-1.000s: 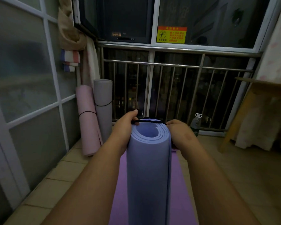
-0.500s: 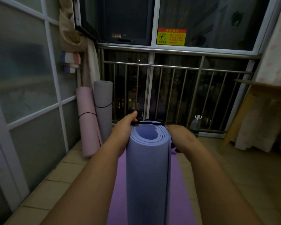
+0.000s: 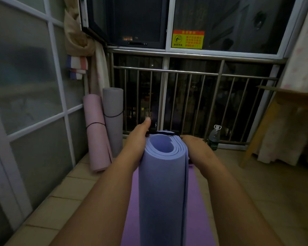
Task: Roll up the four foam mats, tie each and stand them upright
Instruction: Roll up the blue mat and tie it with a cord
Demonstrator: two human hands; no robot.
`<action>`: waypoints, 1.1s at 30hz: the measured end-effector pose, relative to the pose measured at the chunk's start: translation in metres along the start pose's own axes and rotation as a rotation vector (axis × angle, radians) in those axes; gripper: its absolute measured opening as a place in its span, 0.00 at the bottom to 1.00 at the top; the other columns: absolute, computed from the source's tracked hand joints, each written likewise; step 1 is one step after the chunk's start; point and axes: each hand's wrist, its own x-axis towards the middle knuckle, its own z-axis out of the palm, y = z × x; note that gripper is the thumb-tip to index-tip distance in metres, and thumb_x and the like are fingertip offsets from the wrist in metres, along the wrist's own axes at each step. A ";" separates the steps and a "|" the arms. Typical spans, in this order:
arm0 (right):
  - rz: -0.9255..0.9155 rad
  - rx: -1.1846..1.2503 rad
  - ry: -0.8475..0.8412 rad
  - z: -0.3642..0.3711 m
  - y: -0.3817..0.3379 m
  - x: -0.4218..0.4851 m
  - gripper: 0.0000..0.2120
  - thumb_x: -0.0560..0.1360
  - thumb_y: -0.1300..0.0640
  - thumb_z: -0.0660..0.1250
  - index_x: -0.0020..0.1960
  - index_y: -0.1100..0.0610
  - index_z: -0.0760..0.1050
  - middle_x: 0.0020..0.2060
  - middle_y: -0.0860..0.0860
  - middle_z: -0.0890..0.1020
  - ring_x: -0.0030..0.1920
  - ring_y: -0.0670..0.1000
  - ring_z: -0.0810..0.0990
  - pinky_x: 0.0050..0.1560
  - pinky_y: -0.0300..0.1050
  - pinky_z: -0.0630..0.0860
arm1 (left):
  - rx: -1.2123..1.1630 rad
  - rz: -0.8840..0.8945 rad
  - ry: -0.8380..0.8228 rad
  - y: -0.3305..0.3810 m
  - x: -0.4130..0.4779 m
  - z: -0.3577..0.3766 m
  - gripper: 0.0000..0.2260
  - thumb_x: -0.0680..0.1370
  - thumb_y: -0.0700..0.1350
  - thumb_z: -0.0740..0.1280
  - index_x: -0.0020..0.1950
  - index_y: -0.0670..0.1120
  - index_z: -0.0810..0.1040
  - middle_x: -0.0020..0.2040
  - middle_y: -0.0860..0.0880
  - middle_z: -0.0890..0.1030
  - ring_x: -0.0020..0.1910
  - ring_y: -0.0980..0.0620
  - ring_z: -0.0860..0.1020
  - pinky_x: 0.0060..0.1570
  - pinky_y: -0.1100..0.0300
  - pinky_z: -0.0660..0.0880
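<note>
Blue mat [image 3: 163, 183], rolled, held upright over purple mat [image 3: 197, 201] flat on the floor, black band [image 3: 161, 133] stretched across its top rim. Band ends pinched in curled fingers of left hand [image 3: 138, 137], thumb raised, and right hand [image 3: 194, 148]. Beyond, pink mat [image 3: 96, 132] and grey mat [image 3: 114, 118], tied, standing in the corner; bottle [image 3: 214, 138] by the railing [image 3: 194, 73].

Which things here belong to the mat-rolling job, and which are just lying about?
Job:
blue rolled mat
black band over its end
left hand, right hand
purple mat, flat on floor
pink rolled mat, grey rolled mat, both tied

Lying about:
water bottle
striped cloth
warning sticker
wooden table
</note>
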 end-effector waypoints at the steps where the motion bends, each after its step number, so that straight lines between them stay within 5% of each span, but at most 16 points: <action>1: 0.023 0.069 0.050 0.002 0.002 0.002 0.10 0.80 0.58 0.61 0.43 0.54 0.78 0.43 0.52 0.80 0.42 0.52 0.78 0.46 0.49 0.77 | -0.030 0.012 0.038 0.000 -0.002 0.002 0.32 0.78 0.62 0.64 0.69 0.37 0.69 0.58 0.37 0.76 0.55 0.41 0.78 0.55 0.49 0.75; 3: 0.051 0.264 0.157 0.004 0.007 0.003 0.11 0.78 0.57 0.62 0.37 0.51 0.74 0.37 0.50 0.78 0.41 0.52 0.77 0.47 0.51 0.76 | -0.026 0.069 0.094 -0.004 -0.002 0.004 0.34 0.71 0.68 0.64 0.64 0.41 0.76 0.55 0.35 0.79 0.57 0.37 0.78 0.63 0.42 0.73; 7: -0.079 0.431 0.324 0.016 0.012 0.000 0.10 0.73 0.59 0.64 0.34 0.52 0.72 0.42 0.55 0.76 0.43 0.57 0.76 0.43 0.51 0.71 | 0.133 0.169 0.251 -0.012 0.002 0.009 0.27 0.70 0.69 0.57 0.45 0.47 0.81 0.48 0.42 0.83 0.51 0.40 0.80 0.58 0.41 0.75; 11: -0.165 0.717 0.415 0.031 0.019 -0.007 0.03 0.66 0.55 0.64 0.35 0.53 0.76 0.34 0.57 0.75 0.38 0.57 0.74 0.40 0.53 0.71 | 0.142 0.279 0.516 -0.014 -0.005 0.012 0.24 0.82 0.55 0.58 0.29 0.44 0.69 0.32 0.45 0.74 0.34 0.48 0.72 0.39 0.54 0.68; 14: -0.253 0.695 0.476 0.037 0.016 -0.012 0.15 0.70 0.51 0.66 0.34 0.61 0.71 0.30 0.56 0.72 0.34 0.54 0.71 0.36 0.47 0.69 | 0.193 0.367 0.608 -0.014 -0.008 0.008 0.25 0.82 0.55 0.58 0.28 0.44 0.67 0.35 0.44 0.74 0.31 0.51 0.69 0.37 0.56 0.64; 19: -0.276 0.487 0.671 0.040 0.016 -0.012 0.26 0.77 0.55 0.69 0.28 0.67 0.63 0.24 0.62 0.65 0.28 0.53 0.65 0.29 0.49 0.65 | 0.192 0.516 0.376 -0.020 -0.007 0.004 0.23 0.77 0.60 0.62 0.29 0.45 0.69 0.29 0.43 0.74 0.32 0.44 0.74 0.37 0.49 0.71; 23: -0.193 0.428 0.760 0.036 0.021 -0.006 0.26 0.77 0.54 0.68 0.25 0.57 0.62 0.22 0.53 0.65 0.27 0.50 0.63 0.31 0.47 0.62 | 0.531 0.703 0.110 -0.029 -0.008 -0.002 0.18 0.74 0.63 0.54 0.31 0.54 0.68 0.34 0.52 0.71 0.33 0.60 0.71 0.34 0.62 0.65; 25: -0.147 0.384 0.799 0.032 0.024 -0.003 0.26 0.78 0.52 0.68 0.25 0.56 0.63 0.22 0.50 0.65 0.27 0.50 0.63 0.32 0.46 0.62 | 0.570 0.627 -0.070 -0.026 -0.012 -0.002 0.18 0.74 0.64 0.54 0.36 0.51 0.69 0.39 0.52 0.70 0.36 0.61 0.70 0.37 0.64 0.66; 28: -0.087 0.393 0.836 0.025 0.030 0.001 0.25 0.78 0.50 0.66 0.26 0.57 0.64 0.22 0.51 0.66 0.27 0.50 0.64 0.31 0.47 0.63 | 0.561 0.343 -0.374 -0.019 -0.017 -0.008 0.09 0.78 0.52 0.63 0.47 0.48 0.69 0.46 0.51 0.73 0.44 0.55 0.73 0.42 0.61 0.70; 30: -0.067 0.387 0.829 0.023 0.030 0.001 0.26 0.79 0.49 0.66 0.26 0.57 0.62 0.22 0.50 0.64 0.26 0.48 0.62 0.29 0.46 0.60 | 0.463 0.230 -0.511 -0.015 -0.020 -0.015 0.12 0.75 0.48 0.70 0.50 0.46 0.68 0.48 0.51 0.76 0.47 0.55 0.76 0.43 0.61 0.73; 33: -0.107 0.395 0.796 0.025 0.030 0.003 0.25 0.79 0.48 0.66 0.28 0.59 0.65 0.23 0.50 0.66 0.26 0.47 0.63 0.29 0.44 0.60 | 0.492 0.251 -0.459 -0.008 -0.020 -0.020 0.14 0.72 0.43 0.74 0.44 0.48 0.68 0.48 0.49 0.75 0.47 0.53 0.76 0.40 0.64 0.73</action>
